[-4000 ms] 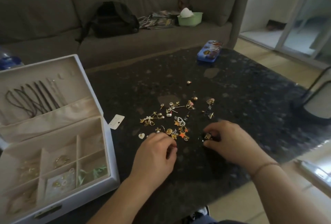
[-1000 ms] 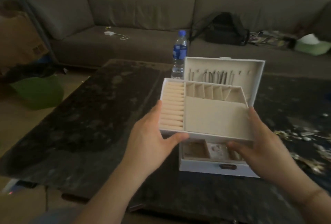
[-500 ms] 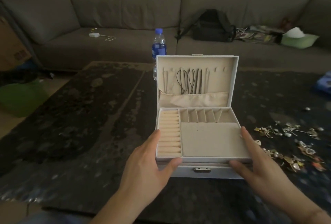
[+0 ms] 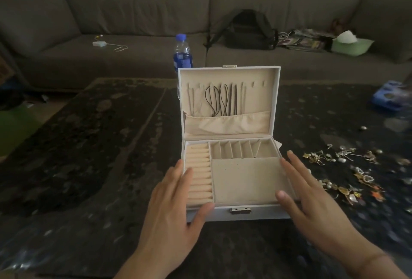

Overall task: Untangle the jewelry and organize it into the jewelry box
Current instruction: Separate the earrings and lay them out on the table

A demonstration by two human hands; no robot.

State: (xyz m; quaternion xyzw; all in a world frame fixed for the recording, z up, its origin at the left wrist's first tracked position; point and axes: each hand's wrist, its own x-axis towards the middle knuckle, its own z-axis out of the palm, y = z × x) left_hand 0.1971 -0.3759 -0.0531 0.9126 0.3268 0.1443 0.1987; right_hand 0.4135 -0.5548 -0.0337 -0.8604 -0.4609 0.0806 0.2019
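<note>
Centrally, one white jewelry box [image 4: 230, 212] stands on the dark speckled tabletop [image 4: 89, 167], its lid [image 4: 229, 100] raised upright and facing the viewer. Inside the lid, several dark cords [image 4: 220, 100] hang from a row of hooks above one cream fabric pocket [image 4: 227, 122]. One cream tray [image 4: 243, 180] sits in the top of the box; it has a column of ring rolls [image 4: 199, 176] on the left, a row of small divided slots [image 4: 236, 150] along the back, whose exact count is hard to read, and one flat padded panel in front. One metal clasp [image 4: 240, 210] shows on the front wall.

Two hands flank the box. The left hand [image 4: 171, 207] lies at the front left corner, fingers [image 4: 178, 174] straight along the left edge and thumb against the front rim, grasping nothing. The right hand [image 4: 312, 203] is at the right side, fingers [image 4: 294, 167] extended and released, thumb near the front right corner; whether it touches the box cannot be told.

To the right, well apart from the box, loose jewelry [image 4: 341, 171] lies scattered in one spread of many small gold and silver pieces, too blurred to count. One blue tin [image 4: 388, 98] rests at the far right edge. Directly behind the lid stands one water bottle [image 4: 182, 56] with a blue cap. Beyond, one grey sofa [image 4: 133, 22] carries one black backpack [image 4: 247, 31], one green tub [image 4: 352, 45], a stack of magazines [image 4: 305, 41] and one white charger [image 4: 100, 44].
</note>
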